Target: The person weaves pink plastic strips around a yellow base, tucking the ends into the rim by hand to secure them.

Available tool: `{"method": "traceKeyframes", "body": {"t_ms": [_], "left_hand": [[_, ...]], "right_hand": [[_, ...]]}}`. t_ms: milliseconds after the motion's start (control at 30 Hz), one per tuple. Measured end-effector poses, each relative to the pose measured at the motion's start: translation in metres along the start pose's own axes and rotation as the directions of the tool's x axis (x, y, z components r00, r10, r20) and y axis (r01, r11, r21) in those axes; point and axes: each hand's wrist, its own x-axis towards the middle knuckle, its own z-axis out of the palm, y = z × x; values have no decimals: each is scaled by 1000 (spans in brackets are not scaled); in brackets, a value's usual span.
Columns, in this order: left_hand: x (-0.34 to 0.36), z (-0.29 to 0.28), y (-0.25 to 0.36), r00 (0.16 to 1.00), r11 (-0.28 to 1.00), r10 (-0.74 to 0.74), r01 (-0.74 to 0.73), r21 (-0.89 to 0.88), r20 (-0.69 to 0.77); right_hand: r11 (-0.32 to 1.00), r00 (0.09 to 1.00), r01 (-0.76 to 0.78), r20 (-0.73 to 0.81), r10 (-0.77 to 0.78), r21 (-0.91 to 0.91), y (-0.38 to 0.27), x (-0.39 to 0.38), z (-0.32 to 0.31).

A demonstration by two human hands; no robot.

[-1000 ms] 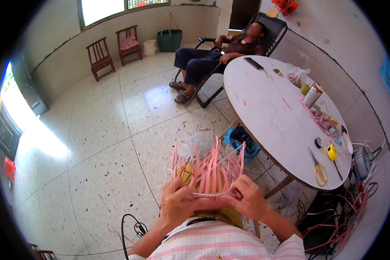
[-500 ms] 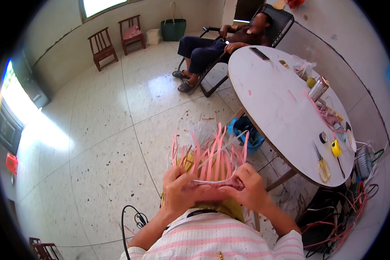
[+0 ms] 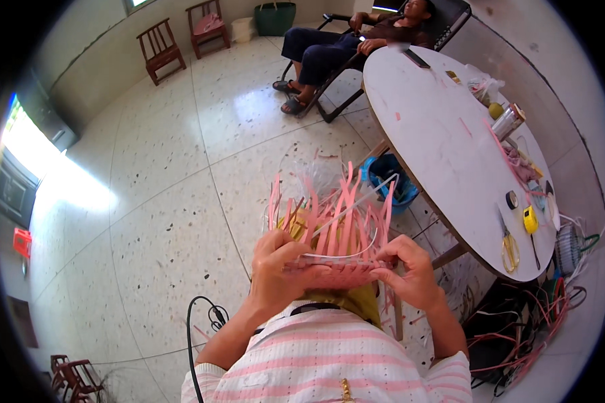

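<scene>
A woven piece of flat pink plastic strips [image 3: 343,277] is held level in front of my body, its loose strip ends [image 3: 336,228] fanning up and away from me. My left hand [image 3: 274,272] is closed on its left end, the thumb lying along the near side. At the right end, my right hand [image 3: 413,274] pinches the woven edge between thumb and fingers. A thin white strip [image 3: 336,255] runs along the top edge from my left hand, and its right part curves up free of the weave. Yellowish-brown cloth [image 3: 359,305] shows beneath the piece.
On the right stands a white oval table [image 3: 444,148] with scissors [image 3: 509,248], a yellow tape measure [image 3: 530,218] and a can [image 3: 509,122]. A blue-lined bin [image 3: 393,181] sits under its edge. Beyond, a person [image 3: 356,43] reclines in a chair. Strip bundles [image 3: 544,336] lie lower right.
The view has tilted down. The white strip, earlier stretched between both hands, now has its right part loose and curling upward. My right hand has shifted its grip along the woven edge.
</scene>
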Motion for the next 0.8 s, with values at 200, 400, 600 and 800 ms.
{"method": "traceKeyframes", "body": {"t_ms": [200, 400, 600, 800], "left_hand": [[7, -29, -10, 963, 934, -95, 174, -312, 251], [4, -39, -13, 936, 922, -103, 216, -320, 337], [8, -48, -9, 935, 937, -67, 179, -301, 347], [6, -53, -11, 938, 952, -51, 150, -266, 344]], "right_hand": [[998, 994, 18, 108, -12, -54, -11, 10, -15], [931, 975, 221, 80, -207, -291, -38, 53, -1], [679, 858, 513, 289, -424, -525, -41, 87, 21], [709, 818, 525, 511, -266, -472, -63, 80, 16]]}}
